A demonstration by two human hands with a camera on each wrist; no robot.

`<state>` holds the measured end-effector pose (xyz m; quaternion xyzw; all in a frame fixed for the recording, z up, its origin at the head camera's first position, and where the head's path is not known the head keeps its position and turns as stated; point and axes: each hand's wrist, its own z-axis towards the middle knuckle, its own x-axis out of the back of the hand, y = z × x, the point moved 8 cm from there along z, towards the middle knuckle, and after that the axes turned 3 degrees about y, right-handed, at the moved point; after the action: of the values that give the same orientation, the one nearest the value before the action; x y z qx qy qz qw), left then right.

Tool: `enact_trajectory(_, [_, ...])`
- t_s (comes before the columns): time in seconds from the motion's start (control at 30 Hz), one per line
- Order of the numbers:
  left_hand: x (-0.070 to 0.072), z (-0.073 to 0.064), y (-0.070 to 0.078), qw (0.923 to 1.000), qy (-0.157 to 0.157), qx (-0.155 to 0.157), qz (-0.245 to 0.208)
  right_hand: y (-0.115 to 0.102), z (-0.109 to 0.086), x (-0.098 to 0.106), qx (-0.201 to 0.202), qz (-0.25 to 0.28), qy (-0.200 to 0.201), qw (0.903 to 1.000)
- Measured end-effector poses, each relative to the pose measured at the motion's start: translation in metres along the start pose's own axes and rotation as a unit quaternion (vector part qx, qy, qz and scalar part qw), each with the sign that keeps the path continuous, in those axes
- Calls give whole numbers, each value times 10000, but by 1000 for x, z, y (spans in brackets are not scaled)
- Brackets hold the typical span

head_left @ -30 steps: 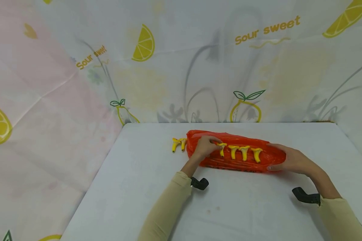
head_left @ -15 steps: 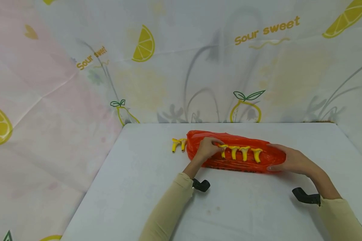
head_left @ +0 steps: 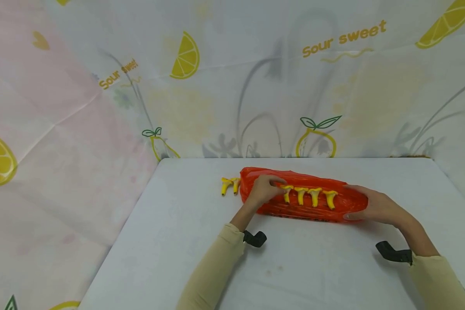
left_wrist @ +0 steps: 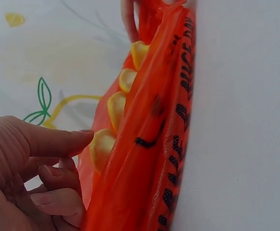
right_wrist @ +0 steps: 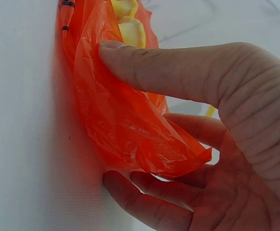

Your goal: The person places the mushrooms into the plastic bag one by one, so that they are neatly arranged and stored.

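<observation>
A red plastic bag (head_left: 306, 211) with black print lies lengthwise on the table. Along it several yellow trumpet-shaped mushrooms, like chanterelles, sit in a row, caps toward the back and stems toward the front. My left hand (head_left: 264, 189) is at the bag's left part, its fingertips beside the leftmost mushroom (left_wrist: 102, 148); in the left wrist view one straight fingertip is at the cap's edge, touching or nearly so, and the other fingers bend loosely. My right hand (head_left: 376, 207) holds the bag's right end, thumb on top and fingers on the far side and below.
Two more yellow mushrooms (head_left: 230, 186) lie on the white table (head_left: 170, 232) just left of the bag. Behind the table hangs a cloth (head_left: 224, 99) printed with lemons. Black curved pieces (head_left: 393, 252) stick out at both wrists.
The leftmost mushroom on the bag shifted slightly right, close to its neighbour, and then stayed. My left hand followed right, then drew back a little left. My right hand kept its place.
</observation>
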<state>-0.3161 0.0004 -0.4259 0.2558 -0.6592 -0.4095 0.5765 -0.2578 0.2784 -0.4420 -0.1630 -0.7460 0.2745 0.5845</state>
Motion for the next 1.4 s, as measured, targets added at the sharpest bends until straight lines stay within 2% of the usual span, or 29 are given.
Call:
enact_trajectory(0.23, [13, -7, -1, 9998, -51, -75, -185, -1, 0, -1, -10, 39, -19, 10000])
enact_trajectory(0.43, [29, -11, -4, 9989, -66, -14, -458, 0, 1, -1, 6, -83, -1, 10000])
enact_trajectory(0.6, [37, -14, -8, 9979, -235, 47, -600, 1, 1, -1, -33, -94, -15, 9999])
enact_trajectory(0.83, [44, -15, -17, 9966, -443, -35, -698, 1, 0, 0, -36, -41, -47, 10000])
enact_trajectory(1.07, [57, -15, -26, 9965, -269, 104, -783, 1, 1, -1, -37, -50, -57, 10000])
enact_trajectory(1.27, [66, -17, -35, 9954, -247, 366, -853, 1, 1, -2, -49, -64, -59, 10000])
enact_trajectory(1.4, [74, -20, -37, 9938, -251, 291, -1041, 1, 1, -1, -42, -46, -49, 10000])
